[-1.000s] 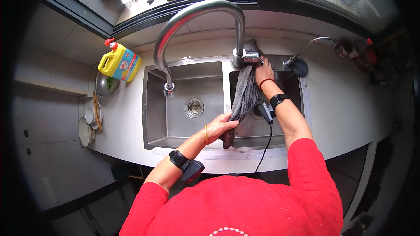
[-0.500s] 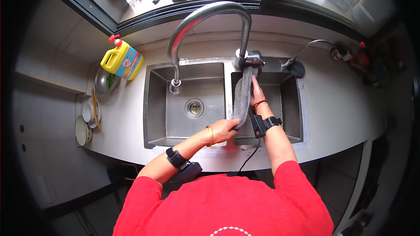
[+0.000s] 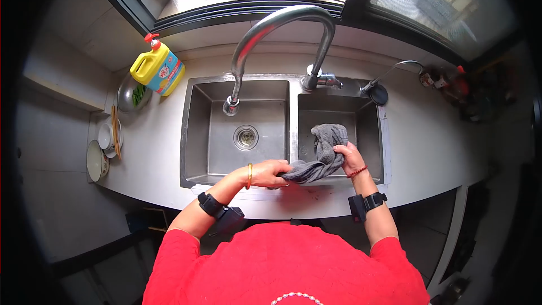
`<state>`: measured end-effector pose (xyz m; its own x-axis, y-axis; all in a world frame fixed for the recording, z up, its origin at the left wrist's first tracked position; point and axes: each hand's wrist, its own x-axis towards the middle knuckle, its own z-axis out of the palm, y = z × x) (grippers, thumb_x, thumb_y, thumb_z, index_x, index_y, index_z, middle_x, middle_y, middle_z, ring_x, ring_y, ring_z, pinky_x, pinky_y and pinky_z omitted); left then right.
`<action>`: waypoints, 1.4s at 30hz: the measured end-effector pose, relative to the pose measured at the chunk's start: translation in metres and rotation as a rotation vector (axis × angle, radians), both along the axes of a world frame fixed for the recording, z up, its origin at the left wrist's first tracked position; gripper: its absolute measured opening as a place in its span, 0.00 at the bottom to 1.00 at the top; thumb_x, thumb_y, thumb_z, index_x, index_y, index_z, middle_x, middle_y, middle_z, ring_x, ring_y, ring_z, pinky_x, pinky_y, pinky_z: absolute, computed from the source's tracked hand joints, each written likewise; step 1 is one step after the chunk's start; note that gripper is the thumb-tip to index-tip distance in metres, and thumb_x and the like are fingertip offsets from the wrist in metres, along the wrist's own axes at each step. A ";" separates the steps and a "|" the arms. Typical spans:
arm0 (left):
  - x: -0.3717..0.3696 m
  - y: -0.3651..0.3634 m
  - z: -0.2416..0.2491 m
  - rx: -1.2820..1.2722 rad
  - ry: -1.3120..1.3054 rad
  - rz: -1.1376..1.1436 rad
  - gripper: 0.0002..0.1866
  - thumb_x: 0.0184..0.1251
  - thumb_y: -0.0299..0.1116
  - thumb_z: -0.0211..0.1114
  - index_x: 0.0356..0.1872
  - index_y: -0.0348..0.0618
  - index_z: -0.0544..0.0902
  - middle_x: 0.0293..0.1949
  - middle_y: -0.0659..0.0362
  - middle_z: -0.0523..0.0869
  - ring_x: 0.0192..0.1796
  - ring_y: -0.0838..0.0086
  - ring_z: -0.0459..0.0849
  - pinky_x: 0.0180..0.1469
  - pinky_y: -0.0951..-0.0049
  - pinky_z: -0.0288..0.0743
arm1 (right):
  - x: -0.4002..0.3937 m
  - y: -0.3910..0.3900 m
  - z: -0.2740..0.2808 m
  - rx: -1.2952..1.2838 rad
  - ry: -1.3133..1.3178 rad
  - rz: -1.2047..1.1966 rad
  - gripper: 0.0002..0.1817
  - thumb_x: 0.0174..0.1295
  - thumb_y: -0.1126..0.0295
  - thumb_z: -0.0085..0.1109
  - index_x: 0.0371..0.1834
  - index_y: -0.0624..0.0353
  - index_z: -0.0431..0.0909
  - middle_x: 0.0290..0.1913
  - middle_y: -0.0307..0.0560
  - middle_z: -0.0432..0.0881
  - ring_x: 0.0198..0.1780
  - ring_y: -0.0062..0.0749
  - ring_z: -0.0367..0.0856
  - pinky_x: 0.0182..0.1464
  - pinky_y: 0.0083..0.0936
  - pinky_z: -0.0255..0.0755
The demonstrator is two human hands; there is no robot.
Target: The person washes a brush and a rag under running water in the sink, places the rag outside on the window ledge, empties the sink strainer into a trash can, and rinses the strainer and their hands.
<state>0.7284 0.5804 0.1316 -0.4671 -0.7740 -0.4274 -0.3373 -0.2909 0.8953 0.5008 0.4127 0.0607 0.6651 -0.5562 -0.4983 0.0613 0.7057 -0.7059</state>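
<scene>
A grey cloth (image 3: 323,161) is bunched and twisted between my two hands, above the front of the right sink basin (image 3: 361,121). My left hand (image 3: 270,173) is closed round its left end, near the divider between the basins. Its other end is gripped by my right hand (image 3: 352,159), with the thumb on top and a loose fold hanging beyond the fingers. Behind the cloth stands the tap (image 3: 310,79), its tall curved spout reaching over the left basin (image 3: 195,130).
On the left of the counter (image 3: 152,135) stand a yellow detergent bottle (image 3: 161,70), a metal bowl (image 3: 125,93) with greens, white bowls (image 3: 97,161) and chopsticks (image 3: 116,130). A thin second tap (image 3: 389,70) and a black round disc (image 3: 378,95) sit behind the right basin.
The cloth has come off the tap base, toward me, and now lies crosswise between my hands. My right hand has moved nearer and to the right; my left hand has shifted left.
</scene>
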 end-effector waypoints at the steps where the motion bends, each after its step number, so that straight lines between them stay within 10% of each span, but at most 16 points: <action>1: 0.005 0.000 0.005 -0.106 -0.137 -0.098 0.18 0.57 0.37 0.59 0.49 0.43 0.75 0.47 0.52 0.72 0.47 0.69 0.73 0.48 0.70 0.67 | 0.001 0.005 0.022 -0.028 -0.045 0.012 0.19 0.48 0.80 0.53 0.47 0.66 0.70 0.44 0.45 0.77 0.45 0.30 0.75 0.50 0.27 0.69; 6: 0.003 -0.001 0.026 -0.231 -0.046 0.293 0.35 0.56 0.47 0.62 0.60 0.38 0.62 0.58 0.50 0.66 0.60 0.64 0.65 0.61 0.66 0.58 | 0.012 0.033 0.117 -0.187 -0.204 0.192 0.25 0.48 0.83 0.53 0.54 0.66 0.65 0.48 0.48 0.75 0.50 0.34 0.74 0.56 0.30 0.65; 8: -0.013 -0.008 0.043 -0.148 0.539 0.434 0.31 0.57 0.42 0.62 0.59 0.38 0.64 0.57 0.53 0.68 0.59 0.69 0.66 0.61 0.67 0.59 | 0.021 0.046 0.145 -0.336 -0.124 0.411 0.27 0.49 0.81 0.55 0.56 0.62 0.64 0.50 0.46 0.73 0.52 0.33 0.72 0.56 0.28 0.65; 10: -0.016 -0.006 0.061 -0.120 0.639 0.541 0.24 0.59 0.35 0.61 0.55 0.37 0.68 0.50 0.57 0.75 0.53 0.74 0.71 0.56 0.71 0.64 | 0.036 0.056 0.154 -1.152 -0.034 0.551 0.32 0.45 0.72 0.62 0.57 0.60 0.64 0.56 0.48 0.64 0.58 0.37 0.64 0.58 0.28 0.60; 18: 0.022 0.056 0.126 -0.262 0.537 0.875 0.18 0.63 0.37 0.56 0.49 0.36 0.73 0.43 0.60 0.78 0.45 0.79 0.75 0.49 0.76 0.69 | 0.030 0.038 0.188 -1.223 0.187 0.176 0.26 0.43 0.77 0.56 0.51 0.58 0.71 0.46 0.46 0.69 0.47 0.31 0.71 0.50 0.24 0.66; 22: 0.021 0.075 0.159 -0.315 0.675 0.741 0.21 0.62 0.34 0.56 0.54 0.36 0.67 0.48 0.56 0.76 0.52 0.73 0.74 0.54 0.71 0.67 | 0.033 0.041 0.177 -1.458 0.264 0.497 0.14 0.52 0.70 0.54 0.43 0.61 0.76 0.42 0.48 0.77 0.43 0.33 0.76 0.46 0.25 0.69; 28: 0.013 0.082 0.179 -0.298 0.887 0.700 0.15 0.62 0.34 0.57 0.47 0.39 0.71 0.42 0.60 0.77 0.45 0.80 0.74 0.48 0.76 0.68 | 0.094 0.077 0.133 -0.839 -0.007 0.979 0.18 0.63 0.63 0.47 0.52 0.63 0.71 0.48 0.47 0.76 0.52 0.32 0.72 0.55 0.26 0.64; 31: 0.023 0.093 0.183 -0.376 0.901 0.664 0.20 0.61 0.32 0.57 0.53 0.37 0.67 0.47 0.56 0.75 0.50 0.72 0.73 0.54 0.69 0.66 | 0.122 0.112 0.160 -0.249 -0.460 0.810 0.20 0.64 0.63 0.45 0.55 0.63 0.67 0.53 0.46 0.71 0.55 0.32 0.69 0.58 0.30 0.61; 42: 0.062 0.129 0.197 -0.537 0.839 0.830 0.17 0.62 0.39 0.58 0.47 0.40 0.70 0.41 0.59 0.78 0.45 0.77 0.77 0.50 0.73 0.69 | 0.173 0.137 0.163 -0.285 -0.464 0.901 0.23 0.60 0.60 0.51 0.54 0.65 0.67 0.51 0.45 0.73 0.52 0.28 0.71 0.55 0.28 0.65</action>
<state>0.7900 0.7091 0.3287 0.2598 -0.9421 0.2120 0.4871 0.3175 0.8136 0.6736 0.5500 0.2236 0.9831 0.1820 -0.0175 -0.0967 0.4361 -0.8947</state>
